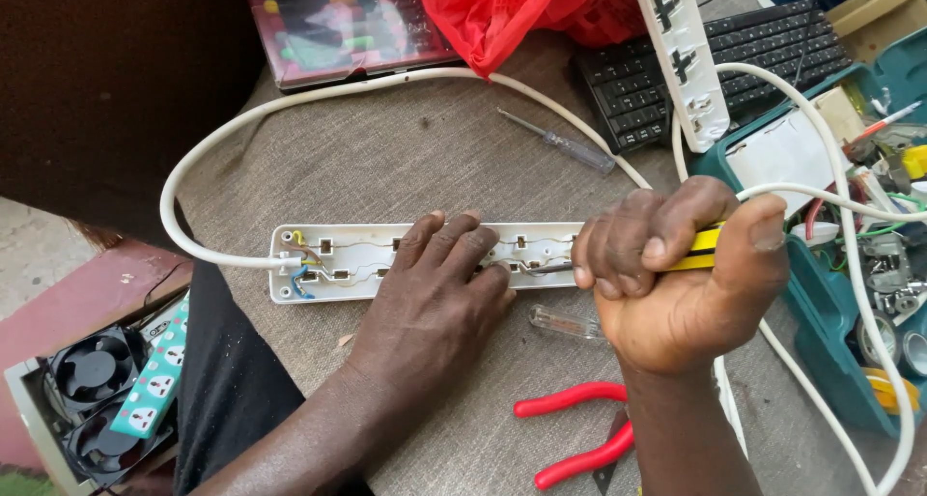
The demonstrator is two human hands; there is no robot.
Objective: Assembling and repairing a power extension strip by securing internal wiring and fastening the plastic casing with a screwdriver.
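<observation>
Left hand (435, 298) lay flat, fingers together, on opened power strip (357, 261); right hand (681, 274) fisted on screwdriver (700, 248) — tip could've slipped, bridging contacts.

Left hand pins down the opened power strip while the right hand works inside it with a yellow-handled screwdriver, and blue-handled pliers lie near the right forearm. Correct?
One detail is off: the pliers have red handles, not blue, as the head view shows. The rest stands: the left hand presses on the opened power strip, and the right hand grips a yellow-handled screwdriver working inside it.
</observation>
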